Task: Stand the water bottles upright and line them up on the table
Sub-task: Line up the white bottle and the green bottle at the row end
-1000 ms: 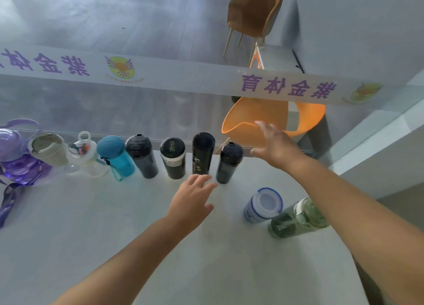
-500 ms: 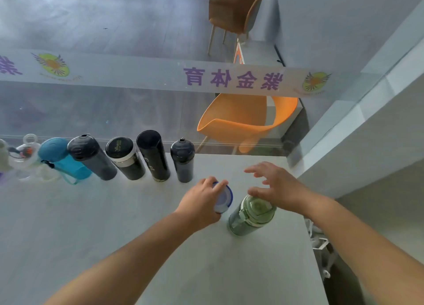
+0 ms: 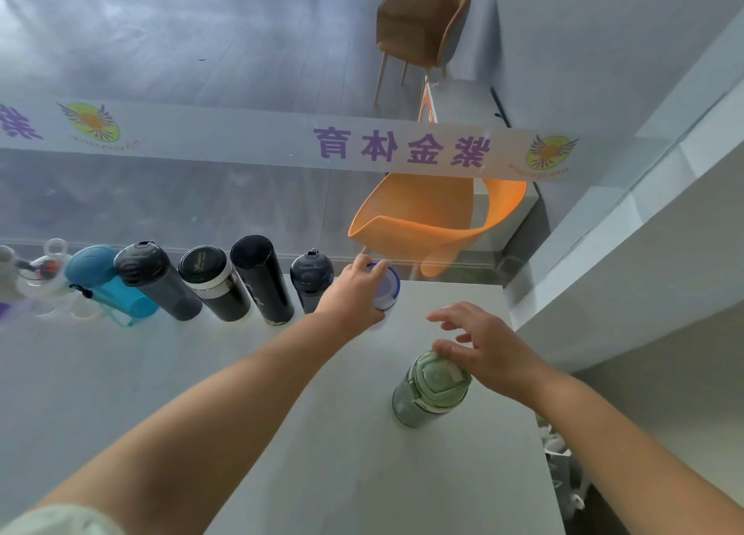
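Several bottles stand upright in a row along the table's far edge: a clear one (image 3: 48, 280), a blue one (image 3: 100, 276), a dark grey one (image 3: 157, 282), a black one with a silver band (image 3: 213, 285), a tall black one (image 3: 263, 280) and a small dark one (image 3: 312, 280). My left hand (image 3: 350, 297) is shut on a white bottle with a blue rim (image 3: 386, 287), just right of the small dark one. A green bottle (image 3: 428, 389) stands upright nearer me. My right hand (image 3: 487, 349) hovers at its lid, fingers spread, thumb touching the cap.
The grey table (image 3: 241, 393) ends at a glass wall with a printed band (image 3: 402, 150). Behind the glass sit an orange chair (image 3: 435, 216) and a brown chair (image 3: 426, 19). A white ledge (image 3: 644, 252) runs along the table's right side.
My left hand carried the white bottle from the table's middle to the right end of the row. The green bottle now stands upright, and my right hand has loosened from its lid.
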`<state>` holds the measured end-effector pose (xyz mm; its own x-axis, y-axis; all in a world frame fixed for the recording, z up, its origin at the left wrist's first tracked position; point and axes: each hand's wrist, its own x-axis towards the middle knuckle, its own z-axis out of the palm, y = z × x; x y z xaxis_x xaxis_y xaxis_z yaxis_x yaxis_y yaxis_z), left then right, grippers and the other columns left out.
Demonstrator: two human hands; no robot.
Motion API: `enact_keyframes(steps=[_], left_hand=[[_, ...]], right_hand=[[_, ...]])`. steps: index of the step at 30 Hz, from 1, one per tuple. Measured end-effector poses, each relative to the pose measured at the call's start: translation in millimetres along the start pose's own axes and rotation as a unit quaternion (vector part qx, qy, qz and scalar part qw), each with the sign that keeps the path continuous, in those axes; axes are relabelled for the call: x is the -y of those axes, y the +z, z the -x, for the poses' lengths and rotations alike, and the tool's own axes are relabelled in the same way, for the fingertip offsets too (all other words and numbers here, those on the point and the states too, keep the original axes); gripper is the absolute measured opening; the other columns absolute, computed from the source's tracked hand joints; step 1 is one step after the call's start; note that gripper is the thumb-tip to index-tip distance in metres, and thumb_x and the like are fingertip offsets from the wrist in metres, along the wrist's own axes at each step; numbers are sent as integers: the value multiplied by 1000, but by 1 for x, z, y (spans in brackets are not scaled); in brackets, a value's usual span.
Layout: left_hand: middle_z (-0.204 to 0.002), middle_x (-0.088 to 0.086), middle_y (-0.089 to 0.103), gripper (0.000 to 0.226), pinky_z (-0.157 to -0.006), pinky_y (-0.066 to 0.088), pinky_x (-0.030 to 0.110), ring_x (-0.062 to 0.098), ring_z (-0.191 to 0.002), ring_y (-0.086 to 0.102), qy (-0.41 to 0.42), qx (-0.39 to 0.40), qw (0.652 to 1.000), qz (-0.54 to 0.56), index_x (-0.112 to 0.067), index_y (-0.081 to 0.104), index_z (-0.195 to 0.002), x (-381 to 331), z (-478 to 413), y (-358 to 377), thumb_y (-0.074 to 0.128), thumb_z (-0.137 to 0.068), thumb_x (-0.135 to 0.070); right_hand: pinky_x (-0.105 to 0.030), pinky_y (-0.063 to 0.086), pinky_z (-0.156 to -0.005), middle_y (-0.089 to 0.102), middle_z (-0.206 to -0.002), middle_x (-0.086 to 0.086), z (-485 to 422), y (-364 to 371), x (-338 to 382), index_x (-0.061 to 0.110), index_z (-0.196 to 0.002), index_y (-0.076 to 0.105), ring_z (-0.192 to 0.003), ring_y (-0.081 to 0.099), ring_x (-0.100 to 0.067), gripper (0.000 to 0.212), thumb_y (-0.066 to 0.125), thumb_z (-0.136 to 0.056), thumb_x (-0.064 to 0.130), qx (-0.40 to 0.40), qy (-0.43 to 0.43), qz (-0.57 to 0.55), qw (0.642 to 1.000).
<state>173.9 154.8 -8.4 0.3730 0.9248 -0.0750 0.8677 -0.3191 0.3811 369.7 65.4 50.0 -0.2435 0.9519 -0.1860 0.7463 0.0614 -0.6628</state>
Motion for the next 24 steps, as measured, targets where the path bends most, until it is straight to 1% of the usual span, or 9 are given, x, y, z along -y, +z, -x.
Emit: enact_keyframes(steps=[4,7,12,16,20,24], left_hand=[[-133,9,34,79,-86,48,42,32,-113,43,-29,12,999,13,-20,26,-139,-2,-6,2,70,-73,-27],[-134,10,32,79,-85,47,40,31,-114,41,-44,14,999,23,-20,25,-140,-3,-6,4,69,-75,-25],[-134,11,32,78,-85,45,39,32,-114,40,-64,2,997,42,-19,26,-139,-2,-7,7,71,-75,-24],[-138,10,31,80,-86,44,39,30,-119,37,-70,-5,996,49,-21,24,-141,-1,-8,8,71,-76,-24],[-148,9,23,81,-93,43,39,29,-130,28,-56,-8,998,17,-22,19,-143,-2,-5,7,69,-79,-24],[-154,7,12,79,-100,38,40,25,-139,13,-47,-3,999,-5,-24,13,-145,-2,0,4,63,-83,-24]], right_hand=[[-27,50,-89,53,-111,11,1,4,-2,24,-118,57,-103,54,-7,30,59,-89,27,2,-9,2,1000],[-26,50,-89,54,-111,12,2,5,-3,24,-118,57,-103,54,-7,29,58,-89,27,-1,-11,-5,1000],[-28,51,-89,54,-110,11,4,6,-4,23,-118,58,-103,54,-7,28,57,-90,28,-2,-13,-4,1000],[-28,51,-88,56,-112,9,3,7,-3,23,-117,58,-102,54,-8,27,57,-90,26,-6,-11,-2,1000],[-28,51,-89,57,-115,7,5,8,-1,23,-117,58,-103,53,-7,27,57,-90,27,-7,-9,2,1000],[-32,49,-90,59,-115,8,11,12,1,27,-116,58,-106,54,-7,29,59,-88,31,3,-5,2,1000]])
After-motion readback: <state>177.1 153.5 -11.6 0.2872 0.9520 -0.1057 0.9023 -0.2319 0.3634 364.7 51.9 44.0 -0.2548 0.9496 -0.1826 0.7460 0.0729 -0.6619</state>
